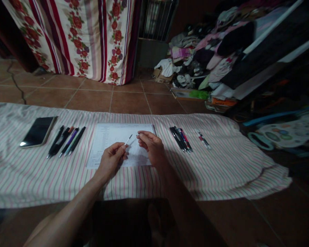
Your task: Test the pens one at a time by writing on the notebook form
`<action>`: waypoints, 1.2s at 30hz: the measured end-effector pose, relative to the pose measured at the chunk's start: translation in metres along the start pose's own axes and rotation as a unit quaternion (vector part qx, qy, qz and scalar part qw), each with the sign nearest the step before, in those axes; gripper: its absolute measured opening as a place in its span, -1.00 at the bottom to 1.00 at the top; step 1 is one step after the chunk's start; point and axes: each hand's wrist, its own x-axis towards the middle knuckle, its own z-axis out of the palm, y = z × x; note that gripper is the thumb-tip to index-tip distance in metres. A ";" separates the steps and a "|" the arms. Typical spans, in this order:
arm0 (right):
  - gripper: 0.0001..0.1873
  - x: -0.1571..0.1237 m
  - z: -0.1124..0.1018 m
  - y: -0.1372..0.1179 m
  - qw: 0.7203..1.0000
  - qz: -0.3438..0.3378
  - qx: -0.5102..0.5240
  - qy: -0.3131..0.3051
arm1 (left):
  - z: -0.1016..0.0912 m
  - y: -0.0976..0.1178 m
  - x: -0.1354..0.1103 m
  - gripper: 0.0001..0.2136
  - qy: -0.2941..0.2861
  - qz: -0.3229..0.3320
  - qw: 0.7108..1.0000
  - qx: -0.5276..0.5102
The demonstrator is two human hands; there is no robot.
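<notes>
My left hand (112,155) is closed in a pinch around a thin white stick with a dark tip (129,139), which looks like a pen refill. The stick slants up to the right. Facing that tip, my right hand (152,143) has thumb and forefinger pressed together on something small and pale that I cannot make out. The two hands are apart. Beneath them lies an open spiral notebook (99,137) with its coil at the upper right.
Several pens (67,141) and a phone (39,132) lie on the left of the striped cloth (221,164). To the right are a bunch of pens (180,140) and one separate pen (204,140). Behind are a floral curtain (90,41) and piled clothes (201,51).
</notes>
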 end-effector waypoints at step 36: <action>-0.75 0.001 -0.004 -0.002 0.980 0.120 0.156 -0.039 | 0.002 -0.004 -0.001 -0.69 -0.010 -0.008 0.998 0.054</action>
